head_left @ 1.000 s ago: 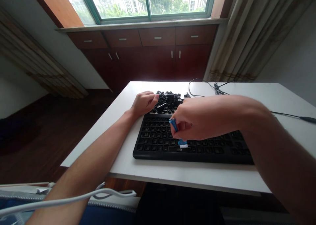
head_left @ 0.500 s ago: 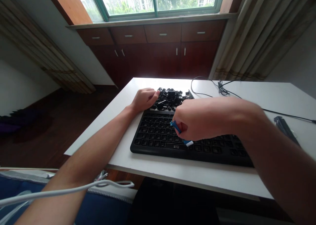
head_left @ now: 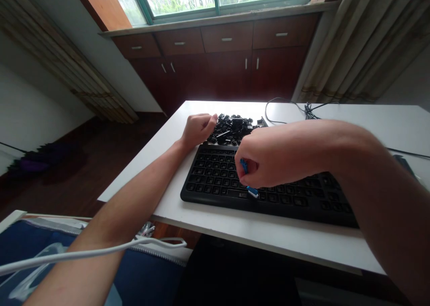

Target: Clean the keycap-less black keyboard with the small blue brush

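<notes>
My right hand (head_left: 257, 160) is closed round a small blue brush (head_left: 252, 190) with short white bristles. The bristle end points down at the lower rows of a black keyboard (head_left: 215, 202), whose keycaps are off, leaving rows of open square sockets. Most of the brush handle is hidden in my fingers. Beside the keyboard's top left corner, my left hand (head_left: 199, 129) rests on the table in a loose fist, with nothing visible in it. It lies against the left side of a heap of loose black keycaps (head_left: 231, 129). My right forearm covers part of the keyboard's right side.
A white table (head_left: 134, 180) carries everything. A black cable (head_left: 309, 111) lies bunched at the back right, and a dark object (head_left: 403, 163) lies partly behind my right forearm. A white cord (head_left: 101, 251) crosses in front of my left forearm.
The view has shifted slightly, so the table sits a little differently in it. My right hand has turned a little and the brush with it, still over the keyboard. My left hand stays by the keycaps.
</notes>
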Demonstrator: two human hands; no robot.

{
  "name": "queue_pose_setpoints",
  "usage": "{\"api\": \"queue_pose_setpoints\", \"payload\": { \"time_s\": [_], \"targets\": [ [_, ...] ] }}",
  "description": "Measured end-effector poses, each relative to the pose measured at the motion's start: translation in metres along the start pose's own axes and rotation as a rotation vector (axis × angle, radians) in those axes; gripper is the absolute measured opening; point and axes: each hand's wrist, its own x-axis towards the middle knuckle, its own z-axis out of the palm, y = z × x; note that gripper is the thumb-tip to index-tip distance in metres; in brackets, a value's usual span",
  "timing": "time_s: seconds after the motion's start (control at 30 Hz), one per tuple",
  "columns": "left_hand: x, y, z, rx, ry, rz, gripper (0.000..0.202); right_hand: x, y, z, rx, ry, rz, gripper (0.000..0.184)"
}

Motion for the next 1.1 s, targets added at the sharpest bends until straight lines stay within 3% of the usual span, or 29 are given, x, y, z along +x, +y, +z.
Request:
{"api": "queue_pose_setpoints", "payload": {
  "time_s": [0.2, 0.43, 0.6, 0.87, 1.0, 1.1],
  "targets": [
    [-0.005, 0.000, -0.002, -0.039, 0.015, -0.080, 0.059, -0.003, 0.002, -0.003, -0.020, 0.024, 0.062, 0.029],
    [-0.008, 0.000, -0.002, -0.002, -0.028, 0.030, 0.058, -0.001, 0.006, -0.003, 0.119, -0.010, 0.098, 0.028],
    [-0.005, 0.002, -0.003, 0.013, -0.037, 0.083, 0.056, -0.002, 0.007, 0.000, 0.139, -0.012, 0.225, 0.031],
    [-0.003, 0.005, -0.002, 0.026, -0.078, 0.112, 0.055, 0.000, 0.007, 0.000, 0.054, -0.086, 0.176, 0.033],
    [-0.004, 0.004, -0.002, 0.029, -0.088, 0.107, 0.056, -0.001, 0.007, -0.008, 0.142, -0.156, 0.052, 0.032],
    [-0.003, 0.005, -0.002, 0.033, -0.096, 0.088, 0.057, 0.001, 0.007, -0.009, 0.157, -0.108, 0.021, 0.033]
  ]
}}
